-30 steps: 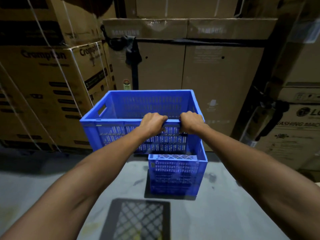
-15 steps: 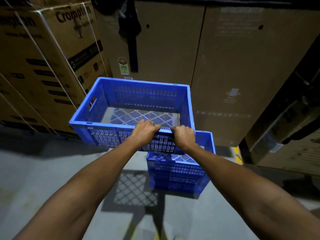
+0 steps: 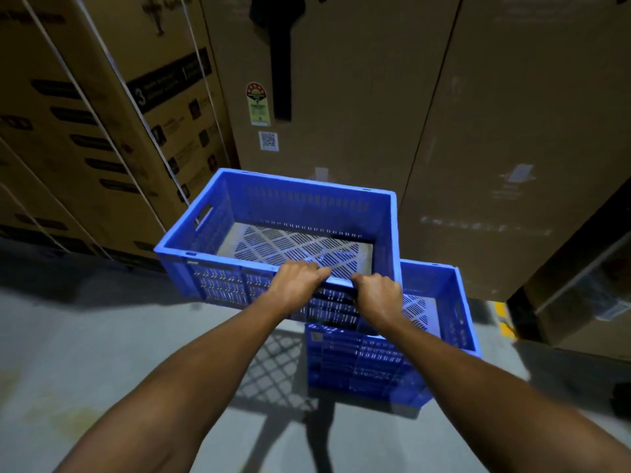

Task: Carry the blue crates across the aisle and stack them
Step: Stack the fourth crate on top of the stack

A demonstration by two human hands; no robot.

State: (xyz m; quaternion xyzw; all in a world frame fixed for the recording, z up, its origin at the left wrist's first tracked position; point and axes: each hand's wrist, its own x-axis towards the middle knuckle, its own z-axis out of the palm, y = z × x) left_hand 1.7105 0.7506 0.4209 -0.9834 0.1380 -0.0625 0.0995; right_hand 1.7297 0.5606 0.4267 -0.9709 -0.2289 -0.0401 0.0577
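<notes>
The crossing looks done, or nearly. The person stands close to a wall of tall cardboard cartons point(image 3: 341, 97) at twelve o'clock, with a strapped carton point(image 3: 85, 114) off at ten. One blue crate point(image 3: 368, 367) already sits on the concrete floor point(image 3: 102, 336) in front of them, empty, its slotted base showing. I'd take it as the bottom of the stack.

The second blue crate point(image 3: 293, 227), also empty, is still in the air. The left hand point(image 3: 295, 285) and right hand point(image 3: 379, 297) sit side by side on its near rim, fingers curled over the edge and gripping it. It hangs up and to the ten o'clock side of the floor crate, overlapping that crate's near left corner. I can't tell whether the two touch. What's left, I'd say, is to shift it toward four o'clock, square the rims and lower it on. Whether more crates are waiting is not shown.

Against a second ago, the cartons loom much larger, so the person has closed in. The held crate has tipped from rim-on to show its whole base. The floor crate, then peeking out from under it at six o'clock, now shows its open inside at the right. The grip on the rim has not changed.
</notes>
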